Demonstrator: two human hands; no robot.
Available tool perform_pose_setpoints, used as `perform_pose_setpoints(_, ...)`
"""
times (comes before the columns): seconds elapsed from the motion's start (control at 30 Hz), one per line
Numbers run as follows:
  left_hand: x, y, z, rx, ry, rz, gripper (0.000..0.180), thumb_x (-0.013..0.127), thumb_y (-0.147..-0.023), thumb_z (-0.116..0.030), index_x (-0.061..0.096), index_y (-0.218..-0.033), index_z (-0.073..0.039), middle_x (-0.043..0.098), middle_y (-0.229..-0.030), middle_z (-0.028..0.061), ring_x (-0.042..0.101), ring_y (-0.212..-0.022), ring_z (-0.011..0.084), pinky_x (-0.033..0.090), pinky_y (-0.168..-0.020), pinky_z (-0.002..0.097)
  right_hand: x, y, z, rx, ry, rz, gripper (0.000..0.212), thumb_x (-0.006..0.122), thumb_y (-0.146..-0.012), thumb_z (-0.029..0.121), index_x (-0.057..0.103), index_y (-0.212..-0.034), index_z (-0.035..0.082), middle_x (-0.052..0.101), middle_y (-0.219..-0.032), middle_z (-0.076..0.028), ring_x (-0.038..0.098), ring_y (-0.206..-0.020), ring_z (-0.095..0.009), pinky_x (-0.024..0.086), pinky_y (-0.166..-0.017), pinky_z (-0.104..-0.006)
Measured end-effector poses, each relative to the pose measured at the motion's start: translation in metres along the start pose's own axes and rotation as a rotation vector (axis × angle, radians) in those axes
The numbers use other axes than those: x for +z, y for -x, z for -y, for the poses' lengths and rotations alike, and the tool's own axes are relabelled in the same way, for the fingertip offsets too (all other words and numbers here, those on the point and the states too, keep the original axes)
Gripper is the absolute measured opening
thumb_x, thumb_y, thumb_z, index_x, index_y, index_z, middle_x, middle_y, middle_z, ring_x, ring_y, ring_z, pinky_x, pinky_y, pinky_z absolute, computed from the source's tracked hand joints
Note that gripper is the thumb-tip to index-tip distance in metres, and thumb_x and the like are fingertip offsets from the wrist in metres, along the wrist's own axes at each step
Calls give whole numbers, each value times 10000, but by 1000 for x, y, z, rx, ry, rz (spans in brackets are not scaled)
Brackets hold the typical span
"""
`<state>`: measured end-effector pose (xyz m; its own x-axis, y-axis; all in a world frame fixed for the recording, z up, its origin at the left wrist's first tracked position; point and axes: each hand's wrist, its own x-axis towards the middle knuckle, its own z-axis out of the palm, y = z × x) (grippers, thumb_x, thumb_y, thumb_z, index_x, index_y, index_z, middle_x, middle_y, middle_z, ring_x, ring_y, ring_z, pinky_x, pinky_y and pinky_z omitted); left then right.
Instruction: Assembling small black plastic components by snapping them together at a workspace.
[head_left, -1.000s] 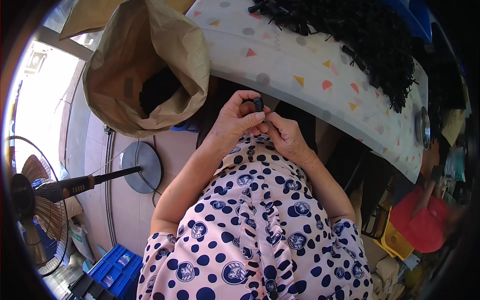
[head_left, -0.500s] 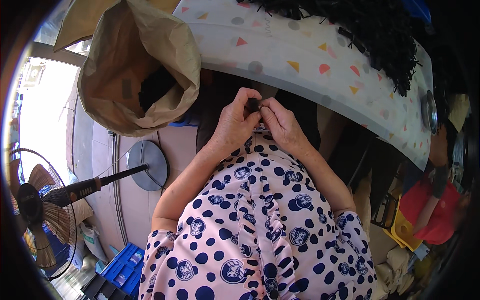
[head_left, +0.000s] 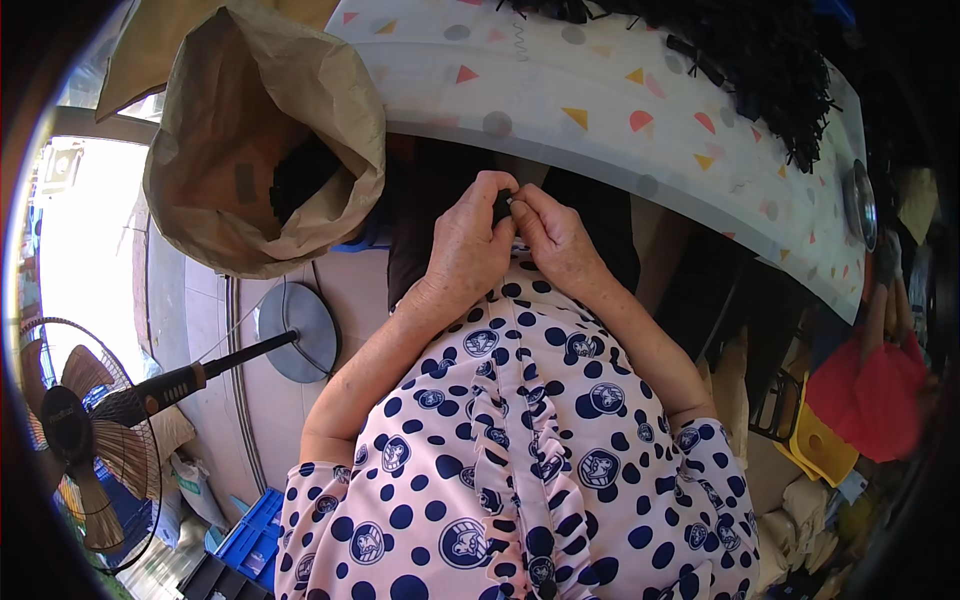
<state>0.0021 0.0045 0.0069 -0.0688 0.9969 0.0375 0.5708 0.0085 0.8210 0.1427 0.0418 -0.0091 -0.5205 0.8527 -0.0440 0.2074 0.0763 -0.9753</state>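
Observation:
In front of my lap, my left hand (head_left: 466,242) and my right hand (head_left: 560,245) meet with their fingertips together. Between them is a small black piece (head_left: 502,206), mostly covered by the fingers, so its exact kind is unclear. The left thumb and forefinger curl round it, while the right thumb and forefinger pinch at its edge. A large heap of similar-looking black strips (head_left: 775,85) lies on the table to the far right. More black pieces (head_left: 303,182) sit inside an open brown paper bag (head_left: 215,110) left of my hands.
The table (head_left: 550,85) beyond my hands has a white patterned cover, with a round metal dish (head_left: 858,205) at its right edge. A standing fan (head_left: 75,425) and its round base (head_left: 298,332) are at left, near a blue crate (head_left: 252,535). A person in red (head_left: 868,395) is at right.
My hands stay together at the black piece, with the right fingers shifted slightly over it. The whole view has tilted a little. At the right, the other person's arms have moved.

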Motion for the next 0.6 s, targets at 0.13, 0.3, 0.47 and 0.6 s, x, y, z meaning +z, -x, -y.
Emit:
perform_pose_setpoints(0.13,3,0,3,-98,266,19,330,622,-803,12,480,-1092,-59,601,-805,137,621,-688,225,489,-628,319,0,3,-9,46,-286,-8,206,459,-992,190,565,-977,14,561,-720,-23,510,-630,-85,437,-576,-232)
perform_pose_setpoints(0.3,-1,-1,7,-214,526,38,321,605,-849,11,450,-1126,-38,617,-836,89,618,-682,132,492,-621,244,-4,3,-10,82,-259,-23,216,454,-998,201,552,-1035,11,512,-715,19,455,-605,-53,389,-548,-201)
perform_pose_setpoints(0.47,-14,0,0,-277,947,150,317,564,-896,-11,434,-1182,-54,598,-945,76,631,-740,130,509,-644,218,-6,2,-5,163,-411,-39,220,445,-1003,220,534,-1085,36,465,-679,37,368,-535,-23,299,-482,-161)
perform_pose_setpoints(0.6,-18,-2,2,-328,1300,144,330,508,-935,-37,437,-1257,-55,594,-946,78,638,-770,137,520,-672,223,-14,6,-11,163,-579,43,180,505,-978,206,541,-1066,52,522,-725,23,373,-498,-22,287,-445,-156)
